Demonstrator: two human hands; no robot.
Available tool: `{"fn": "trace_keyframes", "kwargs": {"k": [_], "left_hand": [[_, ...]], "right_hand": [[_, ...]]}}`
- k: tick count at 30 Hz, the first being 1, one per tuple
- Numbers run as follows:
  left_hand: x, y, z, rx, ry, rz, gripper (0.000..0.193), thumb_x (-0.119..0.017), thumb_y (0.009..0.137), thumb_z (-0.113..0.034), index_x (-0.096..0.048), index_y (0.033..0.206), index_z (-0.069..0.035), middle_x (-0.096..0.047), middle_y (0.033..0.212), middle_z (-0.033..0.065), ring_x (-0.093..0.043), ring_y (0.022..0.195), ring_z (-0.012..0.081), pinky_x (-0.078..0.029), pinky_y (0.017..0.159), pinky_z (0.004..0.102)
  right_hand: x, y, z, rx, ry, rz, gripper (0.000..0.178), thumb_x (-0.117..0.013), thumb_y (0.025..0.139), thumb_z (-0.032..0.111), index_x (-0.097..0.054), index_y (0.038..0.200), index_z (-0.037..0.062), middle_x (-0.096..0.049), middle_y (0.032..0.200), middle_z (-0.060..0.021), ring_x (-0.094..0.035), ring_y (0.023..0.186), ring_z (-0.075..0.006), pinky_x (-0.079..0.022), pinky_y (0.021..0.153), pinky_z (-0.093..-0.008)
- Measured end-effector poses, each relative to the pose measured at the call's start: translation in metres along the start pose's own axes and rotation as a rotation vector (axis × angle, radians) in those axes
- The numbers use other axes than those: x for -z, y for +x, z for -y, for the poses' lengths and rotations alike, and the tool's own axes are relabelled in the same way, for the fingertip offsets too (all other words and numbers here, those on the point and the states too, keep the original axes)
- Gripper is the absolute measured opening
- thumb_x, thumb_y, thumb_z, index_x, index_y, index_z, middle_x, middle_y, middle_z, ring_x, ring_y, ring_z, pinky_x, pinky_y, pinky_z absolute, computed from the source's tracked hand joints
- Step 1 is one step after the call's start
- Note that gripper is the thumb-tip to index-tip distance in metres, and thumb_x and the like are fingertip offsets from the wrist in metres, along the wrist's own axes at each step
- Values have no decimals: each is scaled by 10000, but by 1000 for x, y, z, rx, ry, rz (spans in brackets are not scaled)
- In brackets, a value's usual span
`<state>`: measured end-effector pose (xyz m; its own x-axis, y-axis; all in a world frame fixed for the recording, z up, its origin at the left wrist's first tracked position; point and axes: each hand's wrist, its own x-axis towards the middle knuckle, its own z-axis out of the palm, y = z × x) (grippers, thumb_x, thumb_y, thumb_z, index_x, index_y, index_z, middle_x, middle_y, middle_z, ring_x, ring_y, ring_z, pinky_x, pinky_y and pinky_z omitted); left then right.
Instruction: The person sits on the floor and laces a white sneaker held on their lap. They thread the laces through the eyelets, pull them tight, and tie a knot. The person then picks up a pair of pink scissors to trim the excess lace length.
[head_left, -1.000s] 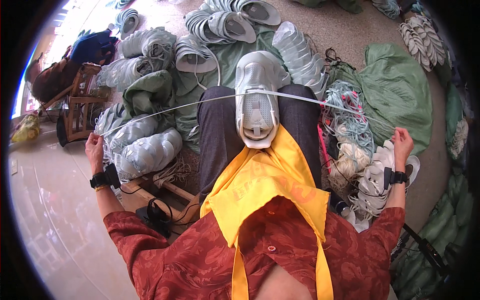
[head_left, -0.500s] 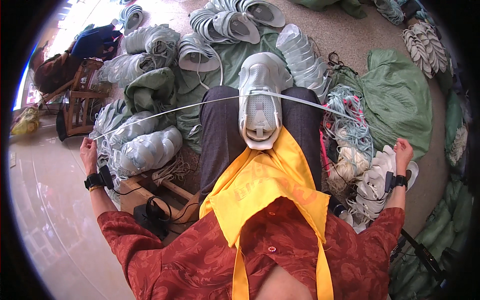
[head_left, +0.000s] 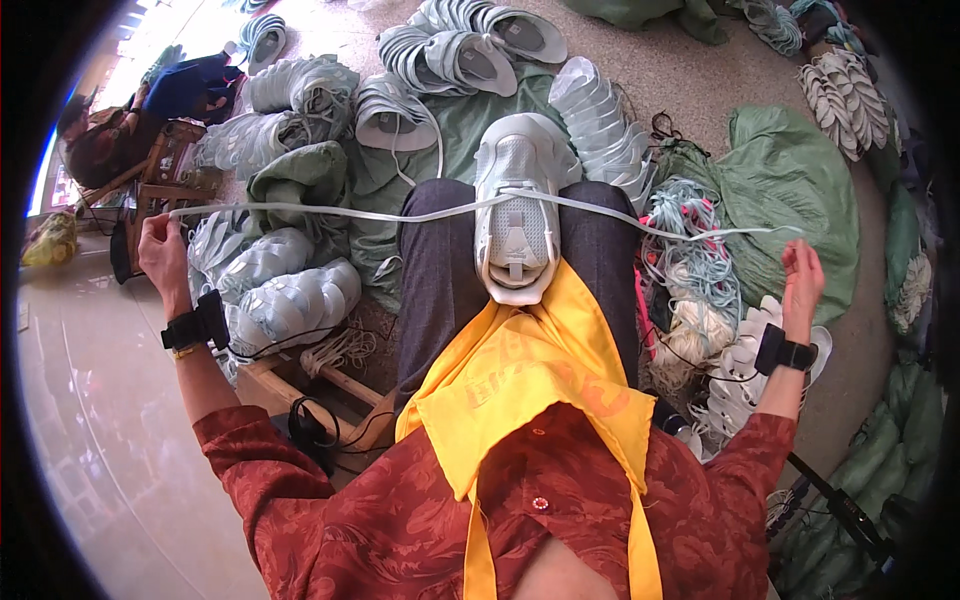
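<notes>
Hands spread wide: left hand (head_left: 163, 252) and right hand (head_left: 802, 283) each pinch an end of the white lace (head_left: 330, 211) threaded through the pale shoe (head_left: 518, 205).

Bright daylight pours in from the upper left, glaring off the glossy floor (head_left: 100, 420) and washing out that corner, while the centre stays sharp, shadows are soft, and the fisheye rim bends into black.

we have both arms spread wide, our left hand (head_left: 162, 252) fisted far out at the left, our right hand (head_left: 801, 285) raised with fingers loosely curled.
</notes>
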<state>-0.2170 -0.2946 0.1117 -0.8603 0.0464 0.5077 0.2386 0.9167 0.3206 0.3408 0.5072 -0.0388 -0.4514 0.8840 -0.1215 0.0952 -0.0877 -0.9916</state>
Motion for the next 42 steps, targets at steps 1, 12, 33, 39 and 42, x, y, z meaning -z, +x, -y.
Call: {"fn": "trace_keyframes", "kwargs": {"k": [1, 12, 33, 39, 42], "left_hand": [[-3, -5, 6, -9, -77, 91, 123, -702, 970, -157, -723, 1008, -42, -730, 872, 56, -661, 802, 117, -530, 744, 289], [-54, -190, -192, 386, -967, 1505, 175, -694, 1006, -136, -608, 881, -47, -695, 854, 29, -640, 759, 84, -507, 686, 230], [-116, -210, -277, 11, -806, 858, 115, -644, 930, 67, -543, 923, 12, -737, 894, 79, -728, 834, 115, -615, 752, 266], [-124, -207, -273, -32, -752, 873, 109, -657, 922, 62, -561, 911, 13, -740, 900, 76, -728, 839, 114, -614, 753, 269], [-128, -209, -274, -22, -772, 843, 109, -660, 929, 51, -561, 908, 11, -741, 897, 72, -728, 837, 113, -611, 747, 264]], "right_hand": [[-16, -5, 5, 38, 194, -73, 140, -672, 1015, 120, -688, 1039, -17, -736, 1025, -98, -706, 892, -163, -590, 848, -278], [-248, -159, 32, -257, -108, 739, 159, -695, 981, 90, -737, 1081, -27, -752, 967, -58, -686, 760, -92, -588, 706, -242], [-354, -147, 18, 78, -8, 630, 96, -689, 960, -10, -734, 1034, -49, -766, 937, -53, -734, 835, -107, -609, 783, -244], [-359, -149, 16, 90, 19, 579, 78, -699, 949, -14, -735, 1010, -45, -765, 906, -43, -724, 808, -95, -597, 761, -236], [-361, -150, 16, 122, -33, 572, 64, -718, 933, -5, -740, 986, -32, -767, 871, -36, -718, 785, -81, -577, 732, -232]]}}
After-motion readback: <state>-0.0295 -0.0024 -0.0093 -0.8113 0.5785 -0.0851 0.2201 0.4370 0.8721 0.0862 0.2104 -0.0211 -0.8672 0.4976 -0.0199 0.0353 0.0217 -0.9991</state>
